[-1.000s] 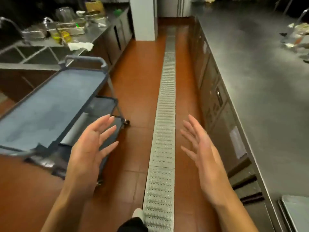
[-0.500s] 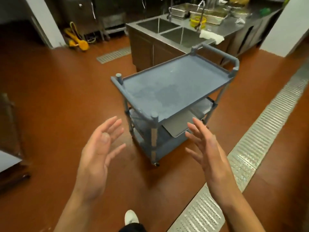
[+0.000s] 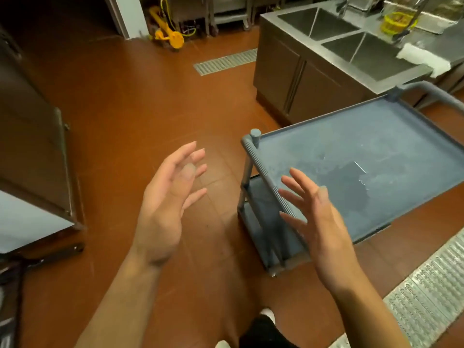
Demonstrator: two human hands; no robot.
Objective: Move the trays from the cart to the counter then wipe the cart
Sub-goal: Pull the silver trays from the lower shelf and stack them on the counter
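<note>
Cart, right of centre in the frame: a grey-blue plastic trolley whose top shelf carries no tray, only a dark wet-looking patch and pale smears near its middle. A lower shelf shows beneath the near-left corner; whether a tray lies on it cannot be told from this angle, as the top shelf hides most of it. The handle stands at the far end, upper right. Right hand, lower centre-right, hovers over the near edge of the top shelf, fingers spread wide and slightly curled, holding nothing. Left hand, at centre, is raised over bare red floor, clear of the cart, fingers likewise loosely open and holding nothing. A white cloth lies on the rim of the steel double sink in the upper right, just beyond the cart's far end. A floor drain grating runs along the lower right corner.

Step in hand, as judged: with the top shelf bare, either check the lower shelf for a remaining tray or begin wiping. To do it well, stoop enough to see the whole lower shelf first; lift any tray level with both hands at opposite edges. For wiping, fetch the cloth, steady the cart with one hand since it likely rolls on castors, and work from the wet patch outward toward the raised rim
</note>
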